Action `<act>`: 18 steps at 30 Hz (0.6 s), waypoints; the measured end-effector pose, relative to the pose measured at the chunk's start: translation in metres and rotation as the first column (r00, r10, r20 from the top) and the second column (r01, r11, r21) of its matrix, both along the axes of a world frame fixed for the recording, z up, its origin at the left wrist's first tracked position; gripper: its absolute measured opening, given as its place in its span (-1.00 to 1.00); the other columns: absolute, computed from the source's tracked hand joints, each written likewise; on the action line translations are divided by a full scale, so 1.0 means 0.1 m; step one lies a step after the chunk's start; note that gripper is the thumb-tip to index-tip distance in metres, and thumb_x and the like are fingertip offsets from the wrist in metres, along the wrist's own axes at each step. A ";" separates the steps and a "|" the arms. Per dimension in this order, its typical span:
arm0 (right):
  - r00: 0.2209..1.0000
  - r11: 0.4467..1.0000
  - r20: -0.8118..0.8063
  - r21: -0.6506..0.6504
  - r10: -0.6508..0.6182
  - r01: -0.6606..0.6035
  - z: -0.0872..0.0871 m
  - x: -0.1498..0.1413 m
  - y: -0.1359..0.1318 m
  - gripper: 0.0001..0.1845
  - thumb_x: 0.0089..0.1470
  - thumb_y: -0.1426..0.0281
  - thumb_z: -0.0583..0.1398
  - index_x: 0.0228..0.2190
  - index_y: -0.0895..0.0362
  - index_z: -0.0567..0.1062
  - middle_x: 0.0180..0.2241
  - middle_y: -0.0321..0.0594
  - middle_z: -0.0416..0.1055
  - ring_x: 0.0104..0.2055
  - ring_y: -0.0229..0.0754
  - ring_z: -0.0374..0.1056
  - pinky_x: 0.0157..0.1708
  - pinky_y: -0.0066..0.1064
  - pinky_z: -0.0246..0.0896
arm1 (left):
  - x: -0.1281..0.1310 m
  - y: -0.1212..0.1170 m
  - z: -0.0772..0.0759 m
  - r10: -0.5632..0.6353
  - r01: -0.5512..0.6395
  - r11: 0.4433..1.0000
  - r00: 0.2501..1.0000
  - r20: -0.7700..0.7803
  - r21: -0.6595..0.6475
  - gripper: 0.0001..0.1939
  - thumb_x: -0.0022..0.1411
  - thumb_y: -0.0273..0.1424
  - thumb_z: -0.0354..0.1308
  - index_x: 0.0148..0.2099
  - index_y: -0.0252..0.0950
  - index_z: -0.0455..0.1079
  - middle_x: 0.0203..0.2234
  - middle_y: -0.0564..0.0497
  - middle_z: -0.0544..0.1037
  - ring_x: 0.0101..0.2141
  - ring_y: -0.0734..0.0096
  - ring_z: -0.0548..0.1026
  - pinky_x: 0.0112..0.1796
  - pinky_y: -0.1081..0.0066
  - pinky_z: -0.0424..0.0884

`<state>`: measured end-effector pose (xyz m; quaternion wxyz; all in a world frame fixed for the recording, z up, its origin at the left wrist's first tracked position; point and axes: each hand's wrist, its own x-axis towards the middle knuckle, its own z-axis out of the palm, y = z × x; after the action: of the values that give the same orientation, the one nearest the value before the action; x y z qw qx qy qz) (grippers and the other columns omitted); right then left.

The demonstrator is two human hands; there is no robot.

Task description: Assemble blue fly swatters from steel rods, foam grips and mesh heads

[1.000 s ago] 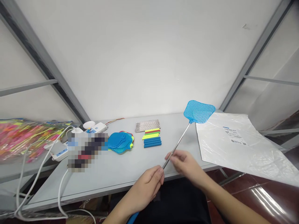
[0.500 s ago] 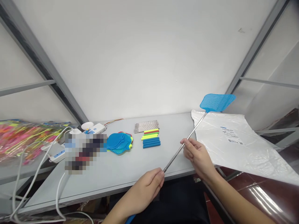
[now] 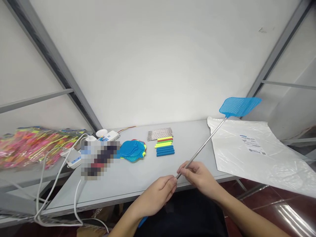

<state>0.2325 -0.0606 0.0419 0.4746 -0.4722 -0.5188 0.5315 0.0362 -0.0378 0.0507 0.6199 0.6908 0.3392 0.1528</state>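
- Your right hand is nearer the head of the fly swatter: its thumb and fingertips pinch the thin metal shaft just above where the shaft meets your left hand.
- Your left hand is closed, its fingers curled at the shaft's lower end, though they hide exactly how it grips. A blue piece shows below that wrist, probably the swatter's grip, but you can't tell for sure.
- The hands sit close together, almost touching, at the near edge of the table.
- The swatter's long axis runs from your hands up and to your right, rising diagonally over the table. Its blue mesh head is tilted up and hangs in the air past the far corner of the white plastic sheet.
- Well to your left on the table lie a stack of blue swatter heads, a rows of colored foam sticks and a row of metal rods.
- Further left are a power strip and a pink-and-yellow bundle, which is too blurred to identify.
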 end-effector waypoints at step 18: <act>0.993 0.987 -0.050 0.111 -0.111 0.116 0.11 0.21 0.03 -0.68 0.12 0.14 0.21 -0.37 0.18 0.47 -0.72 -0.46 0.05 -0.65 -0.39 -0.05 -0.62 -0.45 -0.21 | -0.06 -0.05 0.16 -0.001 0.026 0.980 0.992 -0.124 0.197 -0.54 0.39 -0.04 -0.25 -0.40 -0.25 0.13 -0.54 0.15 0.19 -0.48 0.48 0.15 -0.39 0.47 0.13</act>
<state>0.2534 -0.0575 0.0533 0.5412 -0.4616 -0.5101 0.4835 0.0306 -0.0424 0.0671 0.5269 0.7597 0.3551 0.1386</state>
